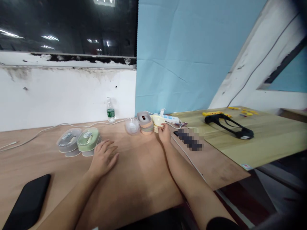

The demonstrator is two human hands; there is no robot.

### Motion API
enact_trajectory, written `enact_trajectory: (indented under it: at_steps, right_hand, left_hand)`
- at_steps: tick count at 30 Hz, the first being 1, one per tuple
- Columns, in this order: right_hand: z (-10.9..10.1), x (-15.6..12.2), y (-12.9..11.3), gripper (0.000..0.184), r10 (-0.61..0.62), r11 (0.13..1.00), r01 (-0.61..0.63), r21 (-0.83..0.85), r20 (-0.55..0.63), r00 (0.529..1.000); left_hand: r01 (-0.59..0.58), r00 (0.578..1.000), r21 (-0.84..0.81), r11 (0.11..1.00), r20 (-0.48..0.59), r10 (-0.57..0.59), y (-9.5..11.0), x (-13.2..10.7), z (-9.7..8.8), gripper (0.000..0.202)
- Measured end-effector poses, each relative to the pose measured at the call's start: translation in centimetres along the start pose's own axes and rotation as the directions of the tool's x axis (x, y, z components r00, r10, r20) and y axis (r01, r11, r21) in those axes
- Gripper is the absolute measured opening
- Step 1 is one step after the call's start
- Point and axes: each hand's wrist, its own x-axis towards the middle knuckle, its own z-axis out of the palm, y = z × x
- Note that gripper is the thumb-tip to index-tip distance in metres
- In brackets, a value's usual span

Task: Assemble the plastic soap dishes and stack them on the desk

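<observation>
Head: hands well apart over worktop (136, 179). Right hand (164, 134) touches pale-yellow container stack (157, 120) at its 11 o'clock; can't tell if clamped. Left hand (102, 159) spread, green lidded container (88, 140) at its 10 o'clock. Grey-orange tub stack (145, 124) at yellow stack's 9.

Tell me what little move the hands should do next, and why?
Maybe the right hand should gently lift the top of the yellow stack, because its fingertips already look to be at the stack's edge. The left hand looks open and free near the green box, so it could perhaps help.
</observation>
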Motion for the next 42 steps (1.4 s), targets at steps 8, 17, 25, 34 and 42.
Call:
enact_trajectory:
  at_steps: [8,17,25,34,42]
  right_hand:
    - [-1.0,-0.8,-2.3,0.030,0.022,0.993,0.010,0.119,-0.266,0.964]
    - [1.5,-7.4,-8.0,0.025,-0.524,0.831,0.495,0.253,0.062,0.849]
    - [1.6,-11.2,-12.1,0.033,-0.639,0.769,0.542,0.339,0.379,0.670]
    - [1.2,-10.2,-11.5,0.027,-0.497,0.860,0.379,0.341,0.397,0.771]
    - [1.3,-9.6,-11.8,0.034,-0.508,0.858,0.384,0.342,0.452,0.733]
  left_hand:
    - [-0.006,0.998,-0.058,0.998,0.054,0.009,-0.1,0.1,0.1,0.023]
    - [0.121,0.992,-0.069,0.990,-0.026,-0.123,-0.5,-0.2,0.2,0.060]
    - [0.345,0.936,-0.191,0.919,0.000,-0.351,-1.8,-0.6,0.7,0.057]
    - [0.422,0.902,-0.327,0.845,0.056,-0.429,-1.1,-0.5,0.4,0.048]
    - [0.421,0.906,-0.228,0.878,0.160,-0.393,-1.0,-0.3,0.2,0.038]
